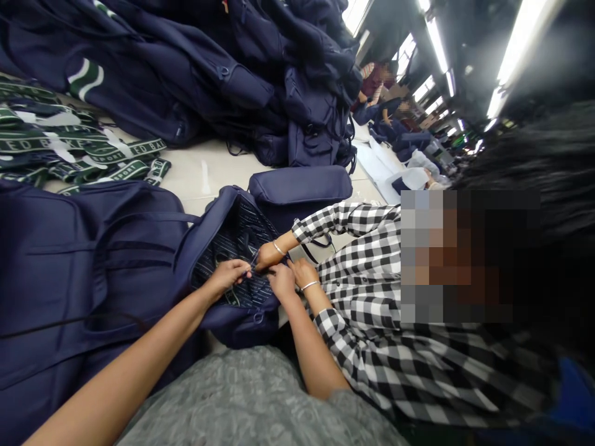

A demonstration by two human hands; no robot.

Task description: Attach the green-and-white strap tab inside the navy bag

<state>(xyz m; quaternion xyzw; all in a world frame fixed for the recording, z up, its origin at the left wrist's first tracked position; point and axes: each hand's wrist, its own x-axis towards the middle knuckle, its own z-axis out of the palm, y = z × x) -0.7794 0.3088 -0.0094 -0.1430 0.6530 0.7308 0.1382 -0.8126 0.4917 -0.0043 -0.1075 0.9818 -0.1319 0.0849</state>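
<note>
A navy bag (242,325) lies open before me, its dark lining (248,217) printed with pale lines of lettering. Inside the opening, my left hand (229,276) pinches something small that I cannot make out. My right hand (282,282) is closed at the bag's near right edge, fingers bent over the lining. Another person in a black-and-white checked shirt reaches into the same opening. That person's one hand (268,254) is close to my left fingertips, at a thin pale item; their other hand (305,274) rests by the edge beside my right hand.
Navy bags (223,68) are heaped along the back. Green and white lettered straps (83,148) lie in a pile at the left. A larger navy bag with handles (51,266) lies left of my arm. A padded navy piece (302,184) sits behind the open bag. Other people work farther off.
</note>
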